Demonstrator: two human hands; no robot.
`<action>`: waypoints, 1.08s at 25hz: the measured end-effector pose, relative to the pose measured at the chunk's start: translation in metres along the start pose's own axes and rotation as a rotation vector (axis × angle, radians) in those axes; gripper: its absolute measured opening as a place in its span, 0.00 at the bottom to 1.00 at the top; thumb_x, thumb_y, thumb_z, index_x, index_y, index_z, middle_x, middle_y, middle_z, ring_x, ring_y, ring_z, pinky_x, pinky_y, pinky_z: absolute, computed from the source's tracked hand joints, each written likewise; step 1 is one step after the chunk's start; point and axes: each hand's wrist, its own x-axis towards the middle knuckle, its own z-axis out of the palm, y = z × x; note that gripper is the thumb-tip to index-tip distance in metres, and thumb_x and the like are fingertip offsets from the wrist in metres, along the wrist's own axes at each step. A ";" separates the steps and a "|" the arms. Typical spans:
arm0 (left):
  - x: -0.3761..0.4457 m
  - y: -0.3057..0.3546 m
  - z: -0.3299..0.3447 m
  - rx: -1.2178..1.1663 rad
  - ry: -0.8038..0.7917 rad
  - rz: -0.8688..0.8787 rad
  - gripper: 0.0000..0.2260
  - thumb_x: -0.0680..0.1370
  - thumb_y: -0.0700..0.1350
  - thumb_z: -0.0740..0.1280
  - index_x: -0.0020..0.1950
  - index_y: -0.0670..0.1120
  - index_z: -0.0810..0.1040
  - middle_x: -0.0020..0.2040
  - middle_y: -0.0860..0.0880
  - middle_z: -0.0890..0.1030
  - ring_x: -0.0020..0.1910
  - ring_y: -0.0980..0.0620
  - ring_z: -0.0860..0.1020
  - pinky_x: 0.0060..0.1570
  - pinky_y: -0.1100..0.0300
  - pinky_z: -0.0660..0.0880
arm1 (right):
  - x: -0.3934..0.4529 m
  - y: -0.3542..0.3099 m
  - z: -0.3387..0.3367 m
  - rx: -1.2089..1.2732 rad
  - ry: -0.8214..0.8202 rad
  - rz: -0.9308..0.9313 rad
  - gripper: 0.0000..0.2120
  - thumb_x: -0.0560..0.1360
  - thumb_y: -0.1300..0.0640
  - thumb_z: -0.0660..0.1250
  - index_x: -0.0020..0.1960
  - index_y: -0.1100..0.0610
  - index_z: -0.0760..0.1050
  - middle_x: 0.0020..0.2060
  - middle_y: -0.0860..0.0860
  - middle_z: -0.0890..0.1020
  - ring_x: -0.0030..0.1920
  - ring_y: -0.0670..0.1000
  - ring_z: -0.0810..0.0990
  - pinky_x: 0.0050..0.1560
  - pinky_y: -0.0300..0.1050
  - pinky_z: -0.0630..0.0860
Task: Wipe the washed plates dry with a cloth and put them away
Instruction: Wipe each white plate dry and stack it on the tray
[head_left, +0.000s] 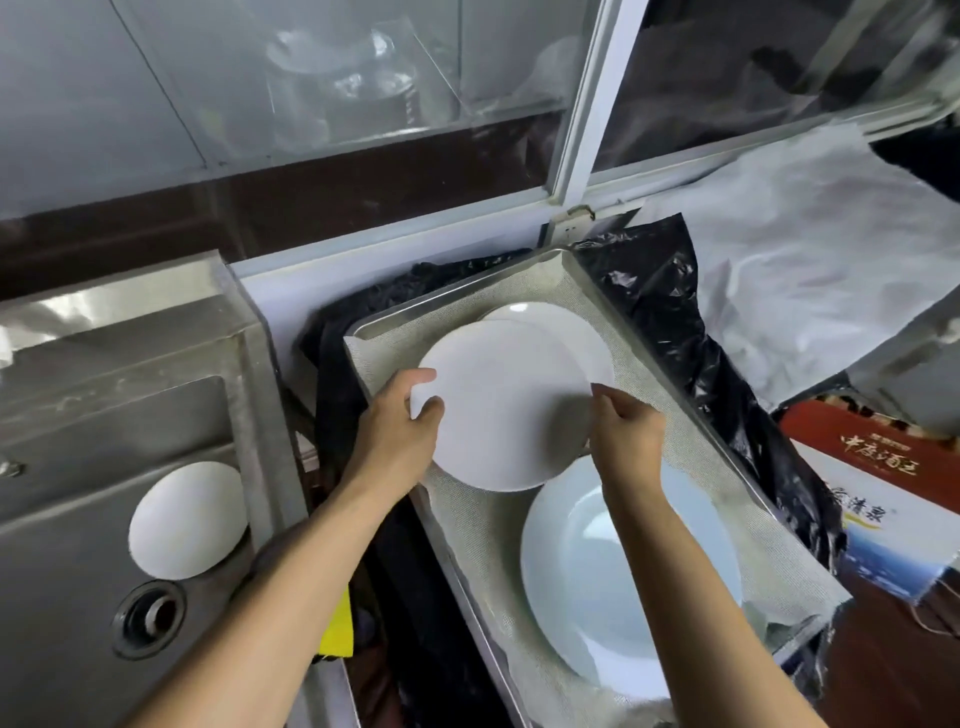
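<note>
Steel sink (93, 415), black plastic bag (665, 312), printed carton (883, 483).

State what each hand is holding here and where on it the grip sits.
Both hands hold one white plate above the tray. The left hand grips its left rim; the right hand pinches its right rim.

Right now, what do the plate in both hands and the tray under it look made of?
Plate: probably glazed ceramic, judging by its smooth, opaque white surface; melamine is possible. Tray: brushed metal, likely stainless steel, given its grey reflective rim.
</note>
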 end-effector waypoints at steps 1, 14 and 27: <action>0.008 0.003 0.009 -0.010 -0.010 -0.011 0.14 0.78 0.46 0.66 0.62 0.59 0.78 0.50 0.60 0.78 0.55 0.57 0.78 0.45 0.74 0.67 | 0.010 0.000 -0.001 -0.006 0.024 -0.013 0.12 0.74 0.65 0.61 0.36 0.59 0.80 0.31 0.58 0.78 0.35 0.61 0.72 0.39 0.53 0.72; 0.048 0.018 0.060 -0.013 -0.083 -0.036 0.16 0.76 0.43 0.68 0.64 0.51 0.76 0.62 0.48 0.80 0.62 0.50 0.78 0.64 0.54 0.73 | 0.063 0.013 0.005 -0.054 0.081 -0.107 0.18 0.75 0.65 0.62 0.30 0.51 0.64 0.22 0.42 0.69 0.27 0.45 0.65 0.30 0.37 0.62; 0.011 0.017 0.041 0.103 -0.101 0.116 0.14 0.80 0.42 0.66 0.65 0.51 0.77 0.61 0.56 0.76 0.59 0.61 0.72 0.58 0.65 0.68 | 0.017 0.015 0.016 -0.243 0.025 -0.332 0.17 0.78 0.62 0.65 0.66 0.58 0.78 0.63 0.57 0.79 0.63 0.59 0.77 0.67 0.51 0.71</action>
